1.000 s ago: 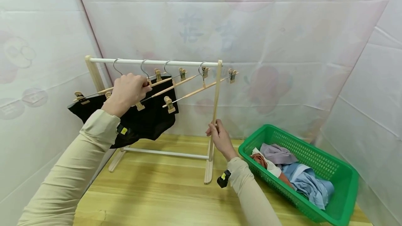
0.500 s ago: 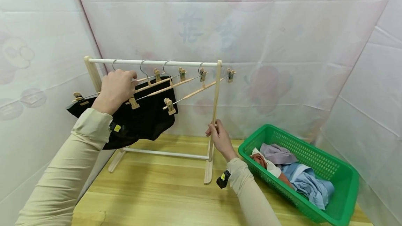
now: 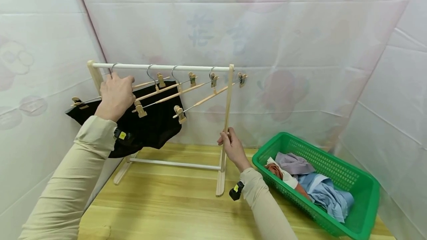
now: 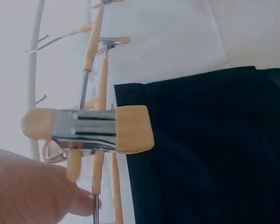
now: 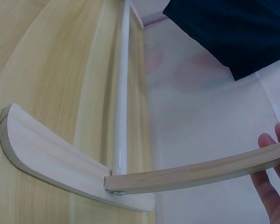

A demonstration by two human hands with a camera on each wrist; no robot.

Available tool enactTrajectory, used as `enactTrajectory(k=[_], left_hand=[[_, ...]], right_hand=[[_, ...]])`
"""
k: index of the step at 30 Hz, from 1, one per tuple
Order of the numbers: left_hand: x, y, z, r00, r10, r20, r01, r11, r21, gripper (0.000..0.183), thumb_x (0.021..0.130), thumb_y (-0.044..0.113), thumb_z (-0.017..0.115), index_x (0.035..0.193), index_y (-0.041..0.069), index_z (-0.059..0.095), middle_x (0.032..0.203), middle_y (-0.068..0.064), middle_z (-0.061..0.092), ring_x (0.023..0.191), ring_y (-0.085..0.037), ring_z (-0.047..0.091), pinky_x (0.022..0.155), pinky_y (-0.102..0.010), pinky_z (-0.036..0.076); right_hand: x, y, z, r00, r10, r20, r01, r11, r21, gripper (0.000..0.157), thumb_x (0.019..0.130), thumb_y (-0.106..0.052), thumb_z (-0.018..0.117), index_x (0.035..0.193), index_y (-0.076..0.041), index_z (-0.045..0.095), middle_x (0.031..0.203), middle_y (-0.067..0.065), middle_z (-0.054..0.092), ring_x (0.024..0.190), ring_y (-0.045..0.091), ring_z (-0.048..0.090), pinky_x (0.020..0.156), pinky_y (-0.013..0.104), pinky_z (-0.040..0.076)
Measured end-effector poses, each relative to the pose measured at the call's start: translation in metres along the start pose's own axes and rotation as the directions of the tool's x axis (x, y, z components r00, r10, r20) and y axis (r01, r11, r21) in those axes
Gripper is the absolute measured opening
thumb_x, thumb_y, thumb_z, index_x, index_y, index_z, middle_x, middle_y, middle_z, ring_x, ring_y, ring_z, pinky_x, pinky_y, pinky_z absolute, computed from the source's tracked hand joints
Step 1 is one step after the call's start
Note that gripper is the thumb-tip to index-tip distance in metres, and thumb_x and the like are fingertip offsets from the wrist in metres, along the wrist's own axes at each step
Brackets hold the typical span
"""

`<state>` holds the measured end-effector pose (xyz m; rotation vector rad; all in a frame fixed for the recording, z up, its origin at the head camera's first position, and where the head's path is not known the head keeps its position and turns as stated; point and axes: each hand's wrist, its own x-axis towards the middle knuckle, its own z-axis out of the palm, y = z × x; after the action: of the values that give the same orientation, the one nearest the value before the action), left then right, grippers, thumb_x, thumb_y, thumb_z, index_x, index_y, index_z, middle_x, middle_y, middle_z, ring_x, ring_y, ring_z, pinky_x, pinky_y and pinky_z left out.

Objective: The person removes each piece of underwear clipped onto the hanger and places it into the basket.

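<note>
My left hand (image 3: 116,93) reaches over the left end of the rail, its fingers at the neck of the hanger (image 3: 88,101) that carries the black garment (image 3: 155,125). The thumb stands apart from the index finger; the other fingertips are hidden. In the left wrist view the hand (image 4: 32,186) lies behind an empty hanger's wooden clip (image 4: 134,129), with the black cloth (image 4: 214,140) to the right. My right hand (image 3: 233,147) grips the right wooden post (image 3: 228,101) of the clothes rack; its fingers (image 5: 266,140) show on both sides of the post in the right wrist view.
Several clip hangers hang from the white rail (image 3: 197,68), the empty ones (image 3: 207,99) toward the right. A green basket (image 3: 370,203) with crumpled clothes (image 3: 323,188) stands right of the rack on the wooden table (image 3: 173,210). Printed white sheets (image 3: 300,47) enclose the sides.
My left hand has moved left, and the hanger with the black garment has slid left along the rail. The thumb has spread from the index finger. My right hand keeps its hold.
</note>
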<state>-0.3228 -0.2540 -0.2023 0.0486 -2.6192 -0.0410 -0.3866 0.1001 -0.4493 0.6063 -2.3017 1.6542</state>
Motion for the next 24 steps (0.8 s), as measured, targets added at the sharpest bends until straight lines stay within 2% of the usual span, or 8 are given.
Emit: enactTrajectory(k=[3, 7, 12, 19, 24], left_hand=[[0.002, -0.008, 0.000, 0.999, 0.004, 0.034, -0.004, 1.000, -0.002, 0.043, 0.085, 0.001, 0.053, 0.127, -0.002, 0.061, 0.112, -0.044, 0.058, 0.101, -0.064, 0.052, 0.079, -0.070, 0.047], [0.004, -0.020, -0.001, 0.996, 0.002, 0.088, 0.000, 1.000, -0.027, 0.042, 0.085, 0.002, 0.054, 0.126, -0.001, 0.064, 0.109, -0.039, 0.064, 0.092, -0.062, 0.060, 0.070, -0.066, 0.051], [0.006, -0.026, 0.001, 0.997, -0.015, 0.082, 0.022, 0.996, -0.082, 0.039, 0.086, 0.000, 0.052, 0.121, 0.001, 0.070, 0.107, -0.040, 0.064, 0.087, -0.062, 0.061, 0.062, -0.063, 0.051], [0.008, -0.025, 0.000, 0.997, -0.020, 0.078, 0.027, 0.996, -0.087, 0.040, 0.087, -0.001, 0.052, 0.121, 0.002, 0.071, 0.110, -0.039, 0.065, 0.088, -0.060, 0.062, 0.060, -0.062, 0.050], [0.007, -0.025, -0.003, 0.998, -0.019, 0.066, 0.024, 0.997, -0.076, 0.038, 0.087, -0.001, 0.052, 0.120, 0.001, 0.072, 0.111, -0.038, 0.065, 0.086, -0.059, 0.061, 0.060, -0.060, 0.050]], right_hand=[[-0.001, -0.004, 0.000, 1.000, 0.017, 0.005, -0.017, 1.000, -0.006, 0.036, 0.109, -0.040, 0.040, 0.124, -0.009, 0.052, 0.103, 0.020, 0.071, 0.097, 0.034, 0.072, 0.092, 0.054, 0.055], [-0.001, -0.011, -0.002, 0.999, 0.036, 0.039, -0.036, 0.999, -0.013, 0.033, 0.111, -0.032, 0.039, 0.125, -0.005, 0.051, 0.105, 0.023, 0.070, 0.100, 0.037, 0.071, 0.092, 0.053, 0.055], [-0.001, -0.008, -0.003, 0.999, 0.032, 0.026, -0.032, 0.999, -0.005, 0.037, 0.110, -0.036, 0.039, 0.127, -0.005, 0.051, 0.104, 0.021, 0.070, 0.100, 0.037, 0.071, 0.092, 0.054, 0.055], [-0.001, 0.001, -0.004, 1.000, 0.009, -0.009, -0.009, 1.000, 0.007, 0.032, 0.108, -0.047, 0.042, 0.119, -0.020, 0.054, 0.099, 0.011, 0.071, 0.093, 0.027, 0.072, 0.089, 0.050, 0.056], [-0.002, 0.001, -0.005, 1.000, -0.005, -0.001, 0.005, 1.000, -0.009, 0.037, 0.107, -0.050, 0.041, 0.120, -0.018, 0.054, 0.097, 0.008, 0.071, 0.091, 0.022, 0.072, 0.087, 0.047, 0.058]])
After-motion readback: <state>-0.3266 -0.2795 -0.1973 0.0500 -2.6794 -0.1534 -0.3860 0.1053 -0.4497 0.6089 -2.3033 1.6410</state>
